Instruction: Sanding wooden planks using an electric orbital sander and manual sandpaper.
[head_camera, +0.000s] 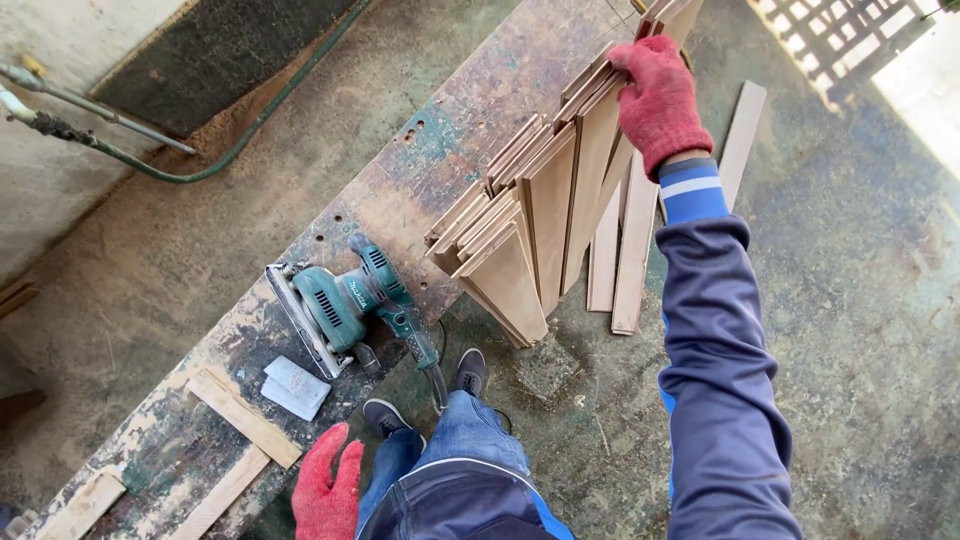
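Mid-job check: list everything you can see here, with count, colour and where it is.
workbench: one, worn brown board with paint stains, running diagonally across the view
wooden slats: a leaning stack, count unclear, light tan, against the bench's edge
loose slats: a few, tan, standing or lying behind the stack on the floor
sander: one, teal, lying on its side on the bench
sandpaper sheets: about two, pale grey, beside the sander
wood offcuts: three or so, pale, on the bench's near end
hose: one, dark green, on the ground far left
shoes: two, dark, on the floor
left hand: red glove, free, near the bench edge
right hand: red glove, gripping the stack's top
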